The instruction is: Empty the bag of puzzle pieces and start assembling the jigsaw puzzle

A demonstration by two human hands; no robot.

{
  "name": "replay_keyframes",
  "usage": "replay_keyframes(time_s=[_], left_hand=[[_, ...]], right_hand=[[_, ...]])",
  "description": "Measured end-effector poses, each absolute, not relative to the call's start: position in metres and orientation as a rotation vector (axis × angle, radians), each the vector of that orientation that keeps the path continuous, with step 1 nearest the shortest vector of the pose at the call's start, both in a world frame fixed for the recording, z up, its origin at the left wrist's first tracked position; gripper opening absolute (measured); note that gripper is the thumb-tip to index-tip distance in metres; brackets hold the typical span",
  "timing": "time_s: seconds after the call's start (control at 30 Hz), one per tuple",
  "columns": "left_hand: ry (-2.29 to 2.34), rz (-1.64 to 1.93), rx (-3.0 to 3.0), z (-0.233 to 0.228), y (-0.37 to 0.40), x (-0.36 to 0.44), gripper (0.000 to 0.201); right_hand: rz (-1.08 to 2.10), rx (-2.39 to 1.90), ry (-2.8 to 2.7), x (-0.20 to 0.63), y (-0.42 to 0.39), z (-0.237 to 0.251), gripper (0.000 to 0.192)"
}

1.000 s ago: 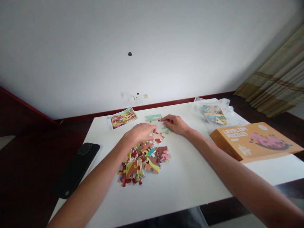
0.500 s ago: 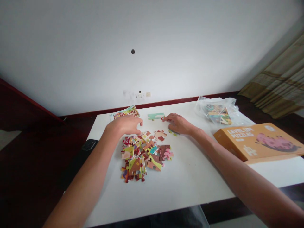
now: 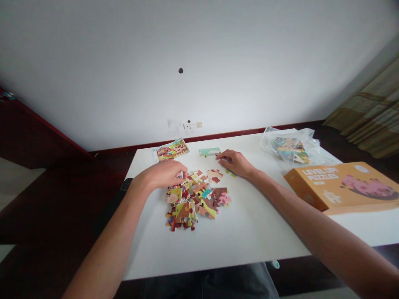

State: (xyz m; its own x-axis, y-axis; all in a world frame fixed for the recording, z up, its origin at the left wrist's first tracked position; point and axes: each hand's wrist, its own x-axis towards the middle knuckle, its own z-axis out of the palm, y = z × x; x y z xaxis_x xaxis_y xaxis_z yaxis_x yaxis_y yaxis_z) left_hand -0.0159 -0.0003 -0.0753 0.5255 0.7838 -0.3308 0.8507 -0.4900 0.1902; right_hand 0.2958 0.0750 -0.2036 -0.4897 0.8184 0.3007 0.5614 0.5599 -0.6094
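A heap of loose jigsaw puzzle pieces (image 3: 207,205) lies on the white table in front of me. My left hand (image 3: 165,172) reaches over its far left edge, thumb and fingers curled together on a puzzle piece, mostly hidden by the fingers. Farther back lies a short joined strip of pale green puzzle pieces (image 3: 209,152). At the strip's right end my right hand (image 3: 236,162) rests on the table, fingertips bent down and closed on a small puzzle piece with a red mark (image 3: 217,154). Another green-yellow piece (image 3: 230,172) lies partly beneath that hand.
A printed picture sheet (image 3: 171,150) lies at the back left of the white table (image 3: 243,241). At the back right is a clear plastic bag (image 3: 289,145) with more pieces inside. An orange puzzle box (image 3: 339,187) sits at the right. A dark object (image 3: 124,185) is beyond the left edge.
My left hand has come down onto the heap, its fingers drawing together from a wider spread. The right hand stays by the strip. The whole view has shifted slightly.
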Motion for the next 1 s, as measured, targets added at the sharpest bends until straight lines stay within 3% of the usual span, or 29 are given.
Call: replay_keyframes(time_s=[0.2,0.4,0.77,1.0], left_hand=[[1.343,-0.333,2.291,-0.094,-0.009,-0.026,0.041],[1.495,-0.175,2.399,-0.108,-0.001,-0.035,0.009],[1.815,-0.144,2.311,-0.106,-0.006,-0.048,0.022],[1.707,-0.165,2.29,-0.123,-0.005,-0.061,0.034]], right_hand=[[0.591,-1.085,-2.213,0.295,0.075,-0.204,0.024],[0.556,-1.069,-2.242,0.294,0.074,-0.203,0.026],[0.565,-1.122,-2.233,0.295,0.073,-0.199,0.026],[0.424,-1.197,-2.312,0.304,0.076,-0.199,0.041]])
